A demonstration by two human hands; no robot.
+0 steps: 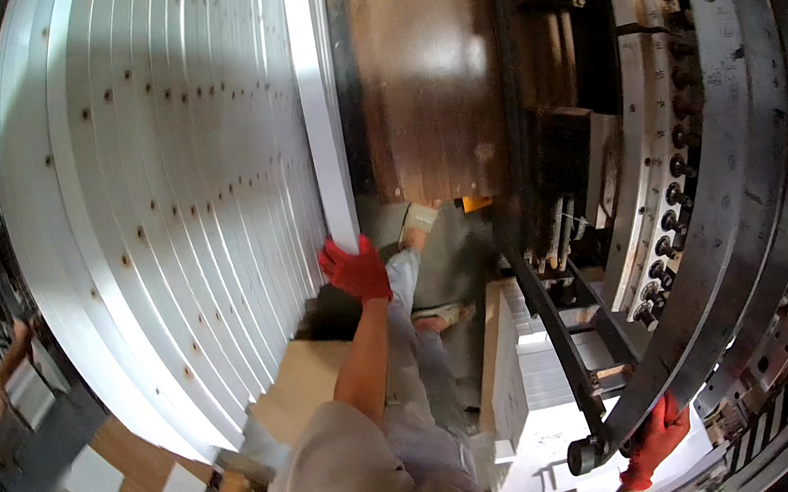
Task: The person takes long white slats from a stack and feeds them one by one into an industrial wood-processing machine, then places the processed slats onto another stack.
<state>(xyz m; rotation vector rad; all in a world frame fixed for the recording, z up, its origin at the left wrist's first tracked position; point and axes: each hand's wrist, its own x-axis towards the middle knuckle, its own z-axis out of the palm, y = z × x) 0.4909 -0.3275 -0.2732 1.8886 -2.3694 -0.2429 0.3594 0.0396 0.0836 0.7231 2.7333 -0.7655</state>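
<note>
My left hand [355,270], in a red glove, is closed round the near end of a long white metal strip [319,105]. The strip runs away from me along the right side of a stack of white folded panels [173,176] with rows of small holes. At the lower right, my right hand [658,440], also red-gloved, is beside the near end of a long dark steel beam [720,271] on a machine. The beam's edge hides part of that hand, so I cannot see whether it grips anything.
A row of bolts [668,223] lines the machine's beam. A dark arm bracket [560,353] juts out near my right side. A brown sheet-metal surface [428,60] lies ahead, between panels and machine. Cardboard [303,385] is under the stack's near end. Another person's arm [4,376] shows far left.
</note>
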